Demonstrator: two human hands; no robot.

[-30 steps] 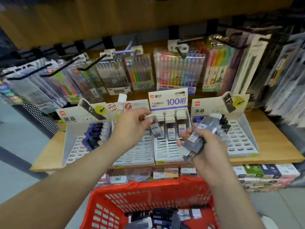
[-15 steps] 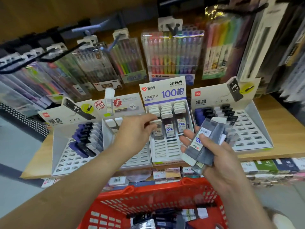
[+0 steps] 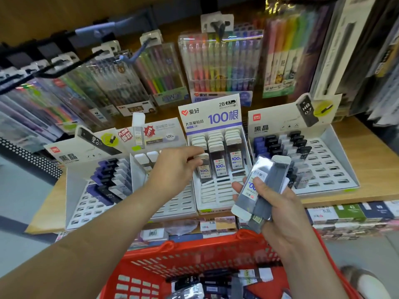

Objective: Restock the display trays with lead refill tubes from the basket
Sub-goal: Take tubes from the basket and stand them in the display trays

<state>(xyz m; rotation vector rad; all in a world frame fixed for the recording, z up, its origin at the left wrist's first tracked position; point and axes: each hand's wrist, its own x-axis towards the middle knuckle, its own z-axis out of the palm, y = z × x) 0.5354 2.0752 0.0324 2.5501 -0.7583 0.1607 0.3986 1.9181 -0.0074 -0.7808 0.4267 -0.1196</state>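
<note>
Four white slotted trays (image 3: 216, 198) at twelve o'clock. Left hand (image 3: 172, 167) pinches one clear tube (image 3: 204, 169); right hand (image 3: 285, 216) clasps a flat bundle (image 3: 265, 184).

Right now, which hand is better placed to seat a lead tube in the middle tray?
Left. The left hand pinches a tube right at the left column of the middle tray. The right hand is full, holding a bundle of tubes.
</note>
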